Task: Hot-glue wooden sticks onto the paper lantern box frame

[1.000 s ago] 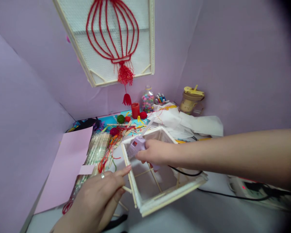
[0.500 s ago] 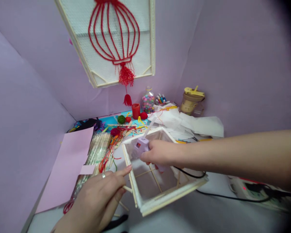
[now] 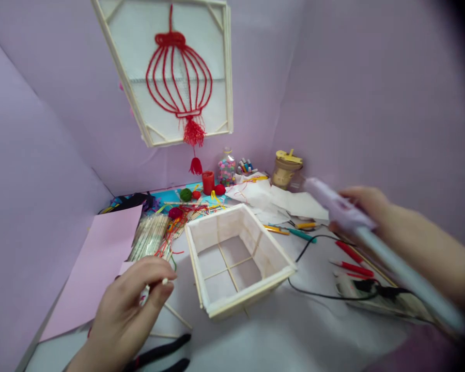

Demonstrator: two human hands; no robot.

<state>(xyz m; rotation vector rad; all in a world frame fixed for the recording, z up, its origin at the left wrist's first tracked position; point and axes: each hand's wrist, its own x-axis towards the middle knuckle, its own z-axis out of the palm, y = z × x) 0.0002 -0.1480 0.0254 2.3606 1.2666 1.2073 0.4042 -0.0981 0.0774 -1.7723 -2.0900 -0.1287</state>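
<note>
My left hand is closed, thumb and finger pinching a thin wooden stick whose pale end pokes out; the rest is hidden by the hand. Off to the right, my right hand grips a lilac glue gun, blurred by motion, with a long whitish glue stick trailing from its back. Between the hands stands an open box frame of wooden sticks with white sheet walls and crossed sticks in its base. Neither hand touches it.
Black-handled pliers and loose sticks lie near my left hand. A bag of sticks and pink card are left. Red pencils and a black cord lie right. A lantern picture hangs behind.
My right hand has swung the glue gun out of the box frame to the right. My left hand has drawn back left from the frame with the stick. The view has shifted.
</note>
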